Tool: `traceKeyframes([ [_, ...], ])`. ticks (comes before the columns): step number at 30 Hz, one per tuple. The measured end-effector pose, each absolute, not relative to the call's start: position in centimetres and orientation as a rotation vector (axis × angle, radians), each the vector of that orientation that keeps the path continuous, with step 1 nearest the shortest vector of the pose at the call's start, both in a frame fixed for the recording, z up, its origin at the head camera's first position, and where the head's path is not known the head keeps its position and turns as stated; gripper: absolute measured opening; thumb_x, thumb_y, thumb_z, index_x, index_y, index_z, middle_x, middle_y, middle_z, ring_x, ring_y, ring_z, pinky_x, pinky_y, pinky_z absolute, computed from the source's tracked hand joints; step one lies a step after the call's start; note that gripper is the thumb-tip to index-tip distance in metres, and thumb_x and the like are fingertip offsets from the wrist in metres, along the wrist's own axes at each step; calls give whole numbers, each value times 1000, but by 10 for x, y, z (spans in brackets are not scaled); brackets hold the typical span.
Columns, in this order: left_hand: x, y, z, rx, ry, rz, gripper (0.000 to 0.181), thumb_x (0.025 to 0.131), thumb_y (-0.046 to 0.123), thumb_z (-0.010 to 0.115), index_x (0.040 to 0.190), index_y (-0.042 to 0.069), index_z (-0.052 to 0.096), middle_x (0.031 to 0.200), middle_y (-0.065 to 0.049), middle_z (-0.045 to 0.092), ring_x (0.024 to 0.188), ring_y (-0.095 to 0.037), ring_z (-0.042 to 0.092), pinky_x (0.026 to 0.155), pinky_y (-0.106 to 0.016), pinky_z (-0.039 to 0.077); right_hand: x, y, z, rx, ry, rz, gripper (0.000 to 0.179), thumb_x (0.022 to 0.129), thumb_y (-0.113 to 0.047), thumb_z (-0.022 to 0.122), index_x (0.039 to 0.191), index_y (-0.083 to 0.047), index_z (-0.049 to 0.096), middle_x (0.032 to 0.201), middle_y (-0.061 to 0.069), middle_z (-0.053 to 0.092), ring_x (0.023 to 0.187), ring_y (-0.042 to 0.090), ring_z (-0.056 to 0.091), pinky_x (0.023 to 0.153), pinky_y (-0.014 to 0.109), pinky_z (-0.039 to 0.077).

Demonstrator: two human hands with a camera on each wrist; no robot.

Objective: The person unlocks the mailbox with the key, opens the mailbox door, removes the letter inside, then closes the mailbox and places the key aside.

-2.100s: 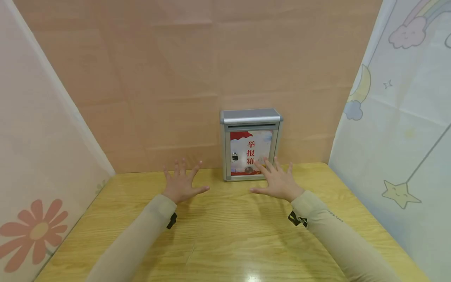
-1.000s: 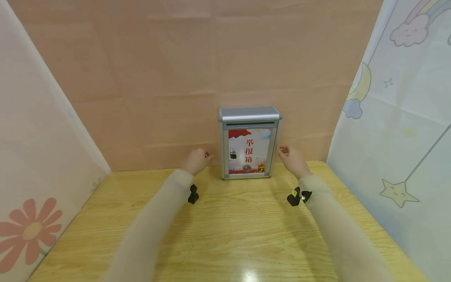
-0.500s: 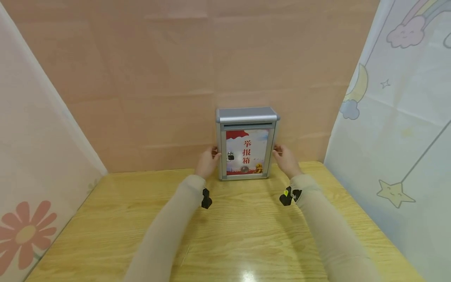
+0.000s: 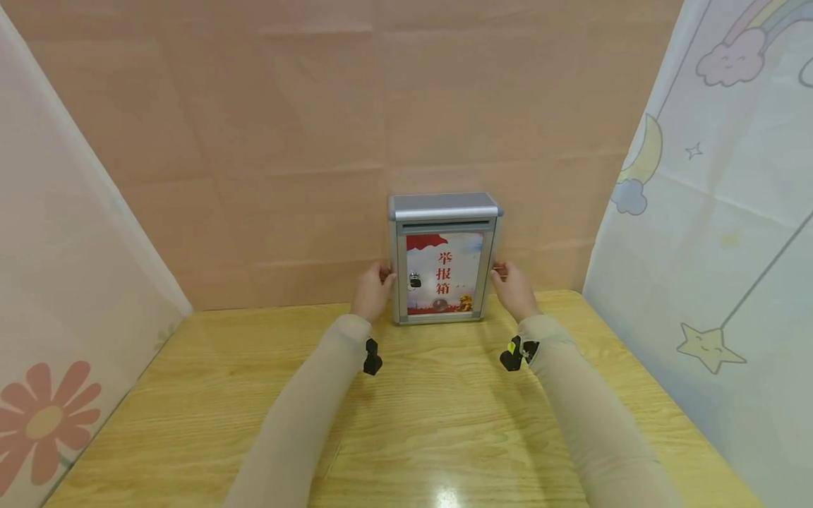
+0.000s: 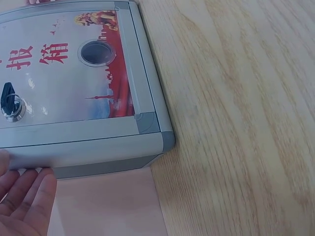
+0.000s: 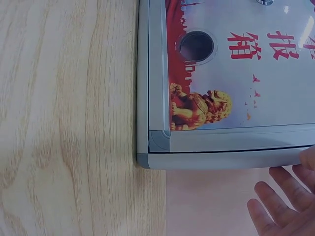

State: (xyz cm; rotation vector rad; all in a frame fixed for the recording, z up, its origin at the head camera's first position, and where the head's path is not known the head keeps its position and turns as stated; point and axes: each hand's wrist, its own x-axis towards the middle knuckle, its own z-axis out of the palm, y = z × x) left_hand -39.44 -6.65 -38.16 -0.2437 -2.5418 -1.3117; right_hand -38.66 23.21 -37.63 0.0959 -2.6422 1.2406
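Observation:
A silver-framed metal report box [image 4: 458,262] stands upright on the wooden table against the back sheet. Its front panel bears red characters, a round window [image 5: 97,52] and a lock with a black-headed key [image 5: 11,101]. My left hand [image 4: 370,293] holds the left side of the box, thumb at the front edge and fingers reaching behind. On the opposite side my right hand [image 4: 516,291] holds the frame the same way; in the right wrist view its fingers [image 6: 278,204] lie along the box's side. A narrow slot [image 4: 447,226] runs under the lid.
The wooden table [image 4: 406,423] reaches back to a plain peach sheet [image 4: 286,141]. A sheet with a printed flower [image 4: 51,420] closes off the left, and one with a star and moon closes off the right [image 4: 711,282]. Black wrist cameras [image 4: 372,357] sit at both sleeves.
Both hands, first spread wide in front of the box, have moved in to its two sides and taken hold. In the last half second little has moved; the box stays in place.

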Motion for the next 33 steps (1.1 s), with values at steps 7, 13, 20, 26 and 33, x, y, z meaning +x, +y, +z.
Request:
traceKeyframes([
  [7, -393, -68, -380, -227, -2540, -1338, 21, 98, 24, 57, 108, 5, 58, 97, -9, 64, 83, -21, 60, 71, -31, 51, -383, 229, -372, 70, -2665, 1223, 48, 105, -27, 40, 144, -1, 35, 140, 21, 48, 128, 38, 47, 102, 51, 41],
  [13, -393, -69, -379, -230, -2540, -1348, 23, 99, 24, 57, 109, 4, 58, 98, -10, 64, 85, -22, 60, 73, -33, 51, -373, 206, -367, -59, -2444, 1346, 54, 102, -26, 42, 146, -2, 24, 147, 21, 33, 135, 39, 36, 109, 52, 33],
  [20, -392, -71, -379, -241, -2548, -1361, 25, 98, 25, 58, 110, 3, 59, 100, -10, 65, 90, -22, 60, 76, -33, 52, -347, 154, -360, 253, -2239, 1060, 35, 93, -7, 53, 124, 2, 43, 124, 22, 41, 116, 37, 38, 99, 49, 33],
  [26, -392, -73, -377, -269, -2530, -1363, 25, 99, 23, 57, 110, 1, 59, 100, -12, 65, 89, -24, 61, 76, -34, 52, -345, 116, -355, 494, -2447, 570, 12, 97, -16, 54, 102, -5, 58, 97, 9, 62, 89, 27, 60, 81, 42, 50],
  [33, -389, -77, -375, -266, -2535, -1343, 23, 98, 23, 57, 109, 2, 59, 100, -12, 66, 90, -24, 62, 77, -36, 52, -360, 91, -369, 483, -2361, 24, 31, 91, -33, 65, 103, -5, 64, 96, 10, 68, 82, 25, 67, 71, 37, 56],
])
